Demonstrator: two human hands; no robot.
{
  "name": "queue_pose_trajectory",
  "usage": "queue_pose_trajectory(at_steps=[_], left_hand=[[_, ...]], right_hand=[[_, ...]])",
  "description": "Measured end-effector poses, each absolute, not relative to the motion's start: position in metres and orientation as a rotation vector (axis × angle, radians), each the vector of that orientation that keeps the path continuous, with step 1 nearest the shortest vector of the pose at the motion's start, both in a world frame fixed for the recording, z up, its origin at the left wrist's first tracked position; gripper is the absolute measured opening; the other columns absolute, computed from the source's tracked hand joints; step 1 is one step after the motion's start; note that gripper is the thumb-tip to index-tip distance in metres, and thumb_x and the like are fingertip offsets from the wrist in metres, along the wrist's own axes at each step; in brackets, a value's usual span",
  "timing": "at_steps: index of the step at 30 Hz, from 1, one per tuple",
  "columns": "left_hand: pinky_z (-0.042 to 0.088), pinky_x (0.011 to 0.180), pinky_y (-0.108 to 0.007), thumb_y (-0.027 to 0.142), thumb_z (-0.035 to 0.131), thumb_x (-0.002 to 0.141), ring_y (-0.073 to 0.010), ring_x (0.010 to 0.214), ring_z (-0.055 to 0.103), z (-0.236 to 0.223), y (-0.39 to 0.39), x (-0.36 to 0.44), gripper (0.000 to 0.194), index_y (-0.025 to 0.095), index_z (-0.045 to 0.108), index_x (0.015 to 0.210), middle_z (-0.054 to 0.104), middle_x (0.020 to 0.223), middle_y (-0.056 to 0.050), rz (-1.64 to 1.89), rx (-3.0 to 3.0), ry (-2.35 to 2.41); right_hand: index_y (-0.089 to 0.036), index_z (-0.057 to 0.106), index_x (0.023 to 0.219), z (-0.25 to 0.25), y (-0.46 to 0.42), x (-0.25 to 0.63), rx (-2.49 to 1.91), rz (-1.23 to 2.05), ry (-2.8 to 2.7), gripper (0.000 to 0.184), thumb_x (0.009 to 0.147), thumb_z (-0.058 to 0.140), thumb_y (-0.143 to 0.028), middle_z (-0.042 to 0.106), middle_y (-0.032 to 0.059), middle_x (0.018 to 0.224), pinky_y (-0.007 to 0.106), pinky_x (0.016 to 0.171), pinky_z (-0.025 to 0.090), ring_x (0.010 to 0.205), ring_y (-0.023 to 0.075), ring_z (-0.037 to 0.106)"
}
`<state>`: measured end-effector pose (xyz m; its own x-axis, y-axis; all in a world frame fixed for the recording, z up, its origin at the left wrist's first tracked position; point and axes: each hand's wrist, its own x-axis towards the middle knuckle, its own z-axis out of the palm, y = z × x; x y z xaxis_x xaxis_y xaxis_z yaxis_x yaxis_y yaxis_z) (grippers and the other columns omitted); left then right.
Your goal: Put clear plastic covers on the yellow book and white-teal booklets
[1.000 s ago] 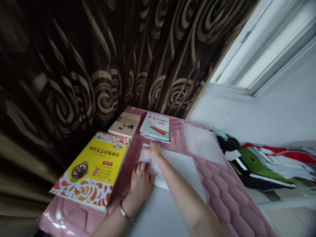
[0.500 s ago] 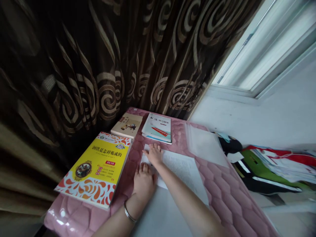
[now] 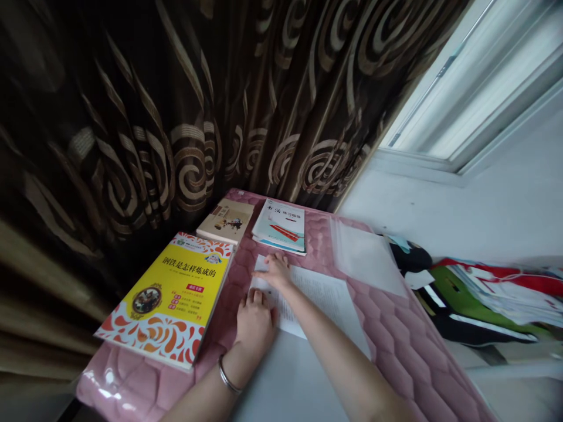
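Note:
A white printed sheet (image 3: 323, 293) lies flat on the table in front of me, with a plain grey-white sheet or cover (image 3: 281, 375) along its near side. My right hand (image 3: 275, 273) rests on the far left corner of the printed sheet, thumb stretched out to the left and fingers apart. Closer to me, my left hand (image 3: 255, 319) lies palm down over the sheet's left edge, its fingers slightly bent. A silver bracelet (image 3: 227, 375) circles the left wrist. Whether anything lies under the palms is hidden.
Left of my hands lies a yellow book (image 3: 171, 293); behind it are a tan book (image 3: 226, 221) and a stack of white-and-teal booklets (image 3: 280, 225). A translucent plastic sheet (image 3: 365, 258) lies right on the pink quilted tabletop (image 3: 409, 351). A dark patterned curtain (image 3: 193, 117) hangs behind.
The view has shifted slightly. My right hand's fingers spread, then drew a little closer together at the sheet's corner. My left hand has stayed at the sheet's left edge.

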<state>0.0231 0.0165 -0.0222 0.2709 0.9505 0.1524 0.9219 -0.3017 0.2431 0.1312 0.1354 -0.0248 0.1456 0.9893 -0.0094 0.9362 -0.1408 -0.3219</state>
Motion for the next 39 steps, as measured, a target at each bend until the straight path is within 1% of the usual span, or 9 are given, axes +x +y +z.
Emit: queue_pose_trajectory(at_steps=[3,6,11,16,20,25,29,32,39], left_hand=[[0.047,0.095,-0.042,0.030,0.051,0.092,-0.0279,0.111,0.060,-0.018,0.016,0.023,0.036,0.010,0.066,0.117,0.063,0.121,-0.017,0.383,2.392,1.790],[0.048,0.093,-0.041,0.030,0.050,0.093,-0.0271,0.109,0.060,-0.016,0.016,0.023,0.035,0.010,0.065,0.117,0.063,0.120,-0.016,0.371,2.375,1.787],[0.047,0.093,-0.039,0.030,0.050,0.092,-0.0261,0.108,0.060,-0.017,0.016,0.023,0.035,0.011,0.065,0.118,0.063,0.121,-0.015,0.353,2.366,1.793],[0.047,0.094,-0.038,0.029,0.049,0.092,-0.0259,0.108,0.060,-0.019,0.016,0.023,0.035,0.012,0.065,0.118,0.063,0.120,-0.015,0.369,2.367,1.794],[0.046,0.097,-0.040,0.027,0.048,0.092,-0.0268,0.111,0.060,-0.020,0.016,0.022,0.035,0.010,0.065,0.117,0.063,0.122,-0.015,0.401,2.362,1.773],[0.047,0.098,-0.043,0.027,0.049,0.092,-0.0298,0.114,0.059,-0.023,0.017,0.022,0.040,0.006,0.062,0.123,0.062,0.123,-0.018,0.416,2.355,1.780],[0.046,0.097,-0.044,0.026,0.050,0.091,-0.0309,0.115,0.058,-0.024,0.017,0.022,0.040,0.007,0.062,0.124,0.061,0.123,-0.019,0.444,2.382,1.773],[0.048,0.092,-0.041,0.026,0.051,0.091,-0.0282,0.108,0.061,-0.023,0.017,0.022,0.032,0.011,0.067,0.114,0.063,0.116,-0.016,0.454,2.372,1.780],[0.047,0.092,-0.039,0.026,0.049,0.091,-0.0262,0.106,0.060,-0.021,0.016,0.022,0.031,0.013,0.065,0.113,0.063,0.115,-0.013,0.428,2.353,1.776]], right_hand=[[-0.025,0.069,0.090,-0.025,0.156,0.133,-2.257,0.327,-1.842,0.038,0.072,0.071,-0.059,0.062,0.0065,0.121,0.042,0.093,0.039,0.118,0.0283,0.050],[-0.025,0.072,0.086,-0.026,0.171,0.133,-2.301,0.336,-1.824,0.037,0.079,0.064,-0.060,0.068,0.0081,0.112,0.043,0.092,0.039,0.112,0.0287,0.056],[-0.023,0.073,0.094,-0.029,0.176,0.130,-2.339,0.285,-1.801,0.042,0.090,0.051,-0.058,0.071,0.0116,0.105,0.045,0.091,0.040,0.109,0.0296,0.059],[-0.017,0.066,0.112,-0.030,0.163,0.118,-2.313,0.147,-1.821,0.042,0.096,0.045,-0.049,0.063,0.0182,0.122,0.046,0.093,0.039,0.119,0.0319,0.051],[-0.018,0.062,0.117,-0.027,0.146,0.117,-2.268,0.136,-1.894,0.043,0.092,0.052,-0.051,0.057,0.0165,0.128,0.045,0.093,0.038,0.122,0.0318,0.046],[-0.024,0.055,0.126,-0.026,0.121,0.127,-2.100,0.332,-2.100,0.066,0.074,0.069,-0.061,0.052,0.0094,0.131,0.042,0.096,0.035,0.120,0.0297,0.045],[-0.028,0.053,0.129,-0.026,0.117,0.130,-2.069,0.370,-2.077,0.073,0.068,0.073,-0.062,0.050,0.0073,0.131,0.042,0.097,0.033,0.121,0.0297,0.043],[-0.031,0.059,0.121,-0.026,0.130,0.130,-2.102,0.347,-1.987,0.064,0.066,0.074,-0.061,0.053,0.0048,0.127,0.041,0.094,0.034,0.120,0.0289,0.044],[-0.026,0.067,0.095,-0.026,0.168,0.126,-2.261,0.285,-1.850,0.036,0.081,0.064,-0.059,0.062,0.0055,0.119,0.040,0.090,0.037,0.118,0.0287,0.049]])
